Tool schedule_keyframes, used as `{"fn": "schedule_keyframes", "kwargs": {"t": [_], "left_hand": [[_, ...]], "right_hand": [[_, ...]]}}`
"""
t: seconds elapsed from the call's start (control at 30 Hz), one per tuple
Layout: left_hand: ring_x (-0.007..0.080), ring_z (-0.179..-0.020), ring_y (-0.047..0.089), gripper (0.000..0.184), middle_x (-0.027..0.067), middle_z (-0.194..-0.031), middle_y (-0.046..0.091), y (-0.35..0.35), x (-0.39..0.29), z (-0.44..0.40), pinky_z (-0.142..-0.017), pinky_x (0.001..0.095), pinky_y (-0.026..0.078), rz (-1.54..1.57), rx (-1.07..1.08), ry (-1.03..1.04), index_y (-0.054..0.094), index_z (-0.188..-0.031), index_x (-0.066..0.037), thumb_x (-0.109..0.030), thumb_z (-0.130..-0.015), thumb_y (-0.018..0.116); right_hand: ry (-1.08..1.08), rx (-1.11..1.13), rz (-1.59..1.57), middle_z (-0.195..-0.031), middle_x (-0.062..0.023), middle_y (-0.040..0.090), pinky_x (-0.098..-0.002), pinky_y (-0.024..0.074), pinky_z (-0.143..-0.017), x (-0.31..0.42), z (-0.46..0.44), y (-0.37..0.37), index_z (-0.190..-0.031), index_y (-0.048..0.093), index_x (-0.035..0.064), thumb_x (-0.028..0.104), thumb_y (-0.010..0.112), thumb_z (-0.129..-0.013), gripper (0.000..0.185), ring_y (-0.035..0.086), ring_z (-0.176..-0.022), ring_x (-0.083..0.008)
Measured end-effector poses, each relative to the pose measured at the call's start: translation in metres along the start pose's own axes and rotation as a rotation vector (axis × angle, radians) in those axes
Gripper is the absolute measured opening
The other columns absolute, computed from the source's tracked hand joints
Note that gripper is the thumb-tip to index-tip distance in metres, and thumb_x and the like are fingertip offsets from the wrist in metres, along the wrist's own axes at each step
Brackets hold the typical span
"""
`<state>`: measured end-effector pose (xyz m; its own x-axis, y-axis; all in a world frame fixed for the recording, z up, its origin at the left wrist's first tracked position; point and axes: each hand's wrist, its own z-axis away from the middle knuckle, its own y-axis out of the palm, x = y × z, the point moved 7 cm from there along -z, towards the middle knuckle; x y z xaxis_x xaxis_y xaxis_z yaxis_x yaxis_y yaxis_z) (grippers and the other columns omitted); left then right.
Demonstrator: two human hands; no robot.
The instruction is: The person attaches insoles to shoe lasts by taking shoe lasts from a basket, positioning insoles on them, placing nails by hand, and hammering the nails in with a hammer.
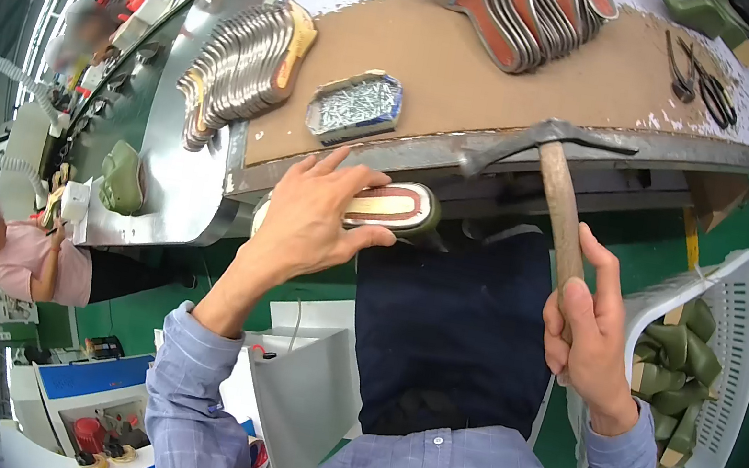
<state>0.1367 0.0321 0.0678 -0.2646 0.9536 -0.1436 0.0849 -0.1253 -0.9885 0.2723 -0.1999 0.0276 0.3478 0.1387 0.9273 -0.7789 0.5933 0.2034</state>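
With your left hand (312,213) grasping the upturned shoe (395,208) and right hand (591,329) gripping the hammer (563,204), best steady the shoe before striking.

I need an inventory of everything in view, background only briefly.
Wooden-handled metal hammer: one, grey head, right hand
Oblong shoe form: one, green, under left hand
Sole-shaped plates: many, silver edges, brown workbench
Shallow tray of silver bits: one, blue rim, workbench
Metal hand tools: two, dark, workbench
Perforated plastic basket: one, white, right
Heeled shoe forms: several, green, basket, workbench, metal table
Background people: at least three, left
Left hand: one, on shoe form
Right hand: one, around hammer
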Motion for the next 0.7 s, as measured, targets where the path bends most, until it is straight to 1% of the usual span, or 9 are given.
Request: {"fn": "schedule_keyframes", "kwargs": {"t": [0.03,0.17,0.23,0.27,0.4,0.47,0.57,0.63,0.7], "left_hand": [[0.0355,-0.11,0.057,0.053,0.0123,-0.103,0.066,-0.001,0.0,-0.003,-0.092,0.0437,0.043,0.035,-0.001,-0.022,0.061,-0.111,-0.009,-0.039,-0.071,0.078],[0.0308,-0.098,0.061,0.05,0.0079,-0.098,0.066,0.008,-0.002,-0.008,-0.084,0.0414,0.044,0.139,0.102,-0.111,0.06,-0.108,-0.01,-0.04,-0.072,0.077],[0.0274,-0.086,0.062,0.05,0.0056,-0.096,0.066,0.008,-0.001,-0.008,-0.078,0.0399,0.043,0.106,0.101,-0.151,0.059,-0.107,-0.01,-0.04,-0.072,0.077],[0.0274,-0.085,0.062,0.05,0.0056,-0.097,0.065,0.009,-0.001,-0.007,-0.076,0.0389,0.042,0.107,0.094,-0.141,0.059,-0.108,-0.01,-0.04,-0.072,0.077],[0.0275,-0.084,0.062,0.05,0.0051,-0.097,0.065,0.009,-0.001,-0.007,-0.076,0.039,0.042,0.129,0.104,-0.182,0.059,-0.107,-0.01,-0.04,-0.072,0.077],[0.0281,-0.084,0.062,0.05,0.0058,-0.097,0.065,0.008,-0.001,-0.007,-0.077,0.0391,0.041,0.126,0.098,-0.193,0.058,-0.107,-0.01,-0.04,-0.072,0.077],[0.0285,-0.085,0.062,0.049,0.0068,-0.097,0.065,0.009,-0.001,-0.006,-0.077,0.0395,0.041,0.118,0.089,-0.171,0.058,-0.107,-0.01,-0.039,-0.073,0.076],[0.0286,-0.085,0.062,0.048,0.0071,-0.097,0.065,0.009,0.001,-0.005,-0.076,0.04,0.041,0.141,0.074,-0.173,0.058,-0.107,-0.01,-0.039,-0.073,0.076],[0.0288,-0.086,0.062,0.047,0.0073,-0.096,0.065,0.007,0.001,-0.004,-0.076,0.0405,0.041,0.163,0.056,-0.183,0.058,-0.106,-0.009,-0.039,-0.074,0.075]], "right_hand": [[0.003,-0.045,-0.033,-0.064,-0.0012,0.047,-0.0193,0.0308,-0.035,-0.01,-0.003,-0.008,-0.148,0.022,0.0158,0.018,0.042,-0.103,0.05,0.036,-0.039,-0.0046],[-0.135,-0.106,0.116,-0.064,0.0004,0.045,-0.0179,0.0295,-0.038,-0.025,0.006,-0.033,-0.147,0.025,0.0148,0.016,0.044,-0.102,0.05,0.035,-0.042,-0.0032],[-0.296,-0.12,0.284,-0.096,-0.0038,0.06,-0.0179,0.0389,-0.055,-0.017,0.008,-0.039,-0.142,0.035,0.0068,0.005,0.052,-0.098,0.048,0.044,-0.062,-0.0031],[-0.361,-0.148,0.331,-0.123,-0.0059,0.059,-0.0191,0.0421,-0.062,-0.011,0.009,-0.039,-0.138,0.042,0.0035,0.0,0.055,-0.095,0.046,0.048,-0.071,-0.0037],[-0.405,-0.08,0.397,-0.129,-0.0098,0.059,-0.0222,0.0472,-0.065,0.001,0.005,-0.031,-0.136,0.044,0.003,-0.003,0.057,-0.092,0.047,0.057,-0.074,-0.0083],[-0.693,-0.076,0.638,-0.123,-0.012,0.063,-0.025,0.0501,-0.065,0.027,0.01,-0.015,-0.134,0.048,0.0035,-0.005,0.06,-0.089,0.047,0.064,-0.075,-0.0152],[-0.736,0.003,0.648,-0.117,-0.013,0.066,-0.0276,0.0522,-0.066,0.038,0.008,0.0,-0.13,0.053,0.0048,-0.006,0.063,-0.086,0.047,0.067,-0.077,-0.0225],[-0.687,0.04,0.637,-0.116,-0.0126,0.066,-0.0279,0.0525,-0.067,0.046,0.006,0.005,-0.128,0.056,0.0058,-0.005,0.065,-0.085,0.045,0.067,-0.078,-0.0238],[-0.658,0.062,0.742,-0.116,-0.0135,0.066,-0.0286,0.0535,-0.074,0.057,0.003,0.011,-0.128,0.056,0.0066,-0.004,0.065,-0.085,0.046,0.069,-0.088,-0.0265]]}}
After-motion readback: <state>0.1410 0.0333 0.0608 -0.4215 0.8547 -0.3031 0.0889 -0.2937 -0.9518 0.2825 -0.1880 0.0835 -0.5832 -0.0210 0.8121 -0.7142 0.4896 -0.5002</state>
